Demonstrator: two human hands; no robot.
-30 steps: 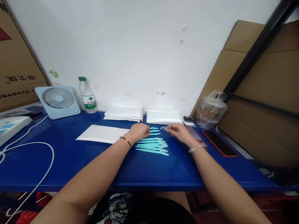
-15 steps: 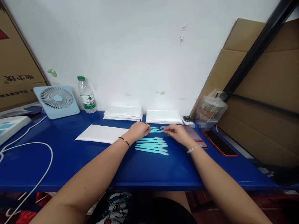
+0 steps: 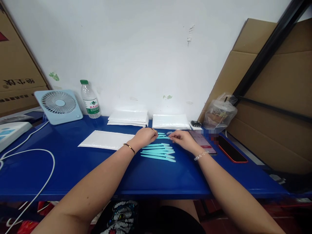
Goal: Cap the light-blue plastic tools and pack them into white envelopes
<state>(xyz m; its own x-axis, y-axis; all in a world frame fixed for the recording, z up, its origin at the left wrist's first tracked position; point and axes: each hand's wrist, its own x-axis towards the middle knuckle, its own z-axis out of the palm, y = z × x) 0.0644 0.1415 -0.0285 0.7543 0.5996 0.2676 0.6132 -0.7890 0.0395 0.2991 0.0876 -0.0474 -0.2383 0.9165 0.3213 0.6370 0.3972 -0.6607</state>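
Observation:
Several slim turquoise eyebrow razors (image 3: 158, 151) lie side by side on the blue table, handles to the left and wider ends to the right. Just beyond them, my left hand (image 3: 143, 137) is closed at the handle end of another turquoise razor (image 3: 162, 137). My right hand (image 3: 182, 139) pinches at that razor's right end, fingertips together. More razors (image 3: 161, 133) lie behind it, partly covered by my left hand. A small translucent piece (image 3: 169, 133) is near my right fingertips. A white padded mailer (image 3: 106, 139) lies left of my left hand.
Two stacks of white mailers (image 3: 128, 116) stand against the wall. On the left are a blue fan (image 3: 60, 103), a water bottle (image 3: 90, 100) and a white cable (image 3: 52, 162). A red-edged phone (image 3: 231, 149) and a bagged cup (image 3: 219, 113) are on the right.
My right hand has moved slightly left, to the end of the razor. The translucent piece that was at its fingertips is less visible. My left hand has barely moved.

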